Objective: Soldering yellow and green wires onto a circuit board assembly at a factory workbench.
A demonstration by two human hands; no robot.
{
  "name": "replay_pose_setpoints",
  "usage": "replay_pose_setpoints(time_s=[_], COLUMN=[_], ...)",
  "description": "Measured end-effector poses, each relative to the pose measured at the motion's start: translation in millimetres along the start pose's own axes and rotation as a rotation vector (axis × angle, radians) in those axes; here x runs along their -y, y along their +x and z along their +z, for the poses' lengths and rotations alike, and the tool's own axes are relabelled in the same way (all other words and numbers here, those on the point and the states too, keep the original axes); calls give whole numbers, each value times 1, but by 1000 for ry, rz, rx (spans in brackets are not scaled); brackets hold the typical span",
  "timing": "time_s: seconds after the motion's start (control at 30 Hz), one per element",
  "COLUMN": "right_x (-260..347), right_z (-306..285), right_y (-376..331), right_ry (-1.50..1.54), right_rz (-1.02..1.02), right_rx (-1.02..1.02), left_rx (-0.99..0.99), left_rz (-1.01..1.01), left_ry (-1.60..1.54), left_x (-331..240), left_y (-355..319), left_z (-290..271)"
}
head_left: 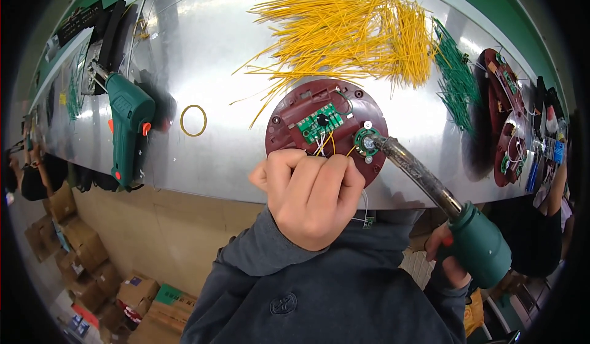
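Note:
A round maroon plastic housing (284, 136) lies at the front of the metal bench. It carries a green circuit board (319, 122) with white and yellow wires, plus a small round green-rimmed part (368, 141). My left hand (312, 197) is over the near side of the housing, its fingers pinched together; a yellow wire (352, 151) runs into them, and the fingertips are partly hidden. My right hand (447, 257) grips a green soldering gun (476, 236). The gun's dark metal tip meets the round part. Below the bench edge hangs a tiny green board (369, 222) on thin white wires.
Yellow wires (350, 33) are heaped at the back, with green wires (456, 76) beside them. More maroon housings (507, 116) stand right. A second green gun (128, 119) and a yellowish ring (193, 120) lie left. Cardboard boxes (80, 252) are on the floor; other people work at both sides.

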State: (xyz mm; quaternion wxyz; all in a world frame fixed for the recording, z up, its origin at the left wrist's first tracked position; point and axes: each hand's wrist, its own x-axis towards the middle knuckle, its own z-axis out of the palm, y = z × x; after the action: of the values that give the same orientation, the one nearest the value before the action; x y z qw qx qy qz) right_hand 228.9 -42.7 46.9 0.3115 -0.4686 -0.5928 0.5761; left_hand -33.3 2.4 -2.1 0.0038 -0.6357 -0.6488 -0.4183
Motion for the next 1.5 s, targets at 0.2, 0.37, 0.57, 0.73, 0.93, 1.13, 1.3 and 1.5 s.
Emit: replay_pose_setpoints(time_s=[0.2, 0.37, 0.57, 0.73, 0.93, 1.13, 1.3, 1.5], right_x=[4, -10, -21, -24, -23, -24, -25, -27], right_z=[24, 17, 17, 17, 14, 10, 13, 8], right_y=[17, 33, 47, 49, 45, 41, 42, 37], right_ry=[178, 391, 511, 584, 537, 581, 545, 544], right_rz=[76, 58, -50, -72, -27, 40, -9, -4], right_rx=[-235, -225, -261, -312, -259, -165, -199, -159], left_rx=[-4, 13, 29, 160, 411, 455, 515, 377], left_rz=[8, 14, 97, 249, 447, 579, 553, 440], left_ry=[7, 12, 3, -132, -21, 87, 41, -73], left_x=[0, 2, 7, 18, 29, 27, 22, 12], left_y=[0, 0, -1, 8, 19, 28, 30, 22], left_z=[1, 1, -1, -27, -46, -48, -43, -31])
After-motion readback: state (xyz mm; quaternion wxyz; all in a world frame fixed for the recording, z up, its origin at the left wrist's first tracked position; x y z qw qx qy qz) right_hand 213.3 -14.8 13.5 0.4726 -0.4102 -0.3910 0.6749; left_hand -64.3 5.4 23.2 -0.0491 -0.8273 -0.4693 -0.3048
